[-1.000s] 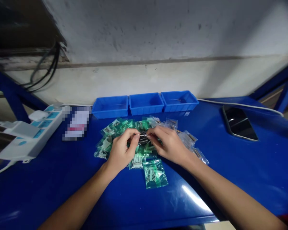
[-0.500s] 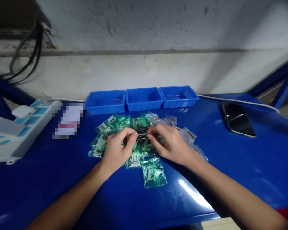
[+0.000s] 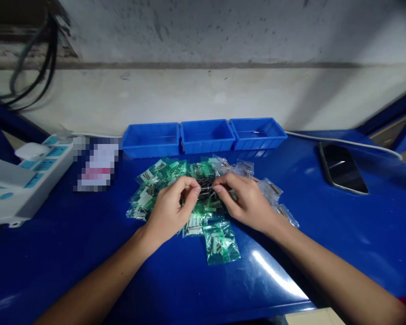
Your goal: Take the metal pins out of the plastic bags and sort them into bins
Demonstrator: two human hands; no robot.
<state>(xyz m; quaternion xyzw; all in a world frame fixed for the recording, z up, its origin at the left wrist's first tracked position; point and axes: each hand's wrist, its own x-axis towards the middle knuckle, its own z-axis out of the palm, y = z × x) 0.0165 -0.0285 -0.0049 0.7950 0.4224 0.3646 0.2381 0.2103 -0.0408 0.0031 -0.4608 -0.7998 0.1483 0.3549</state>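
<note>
Between the fingertips of both hands is a thin metal screw-like piece (image 3: 207, 188), lying level. My left hand (image 3: 172, 205) pinches its left end with thumb and forefinger, and my right hand (image 3: 245, 198) pinches the other end. Right behind the fingers lies a heap of dark thin metal pieces (image 3: 209, 179), partly covered by the hands. Small green plastic bags (image 3: 221, 243) with white and metal pieces inside spread around and under the hands. To the right, clear plastic bags (image 3: 269, 192) hold brownish metal pieces.
Three blue bins (image 3: 208, 143) stand in a row at the wall behind the bags. A phone (image 3: 343, 169) lies at the right of the blue table (image 3: 88, 253). On the left are a white power strip (image 3: 50, 167) and a blurred-out item (image 3: 99, 164).
The view has shifted slightly, so everything sits a little further right. Both hands stay in their pinch over the heap, and the thin metal piece now shows more plainly between the fingertips.
</note>
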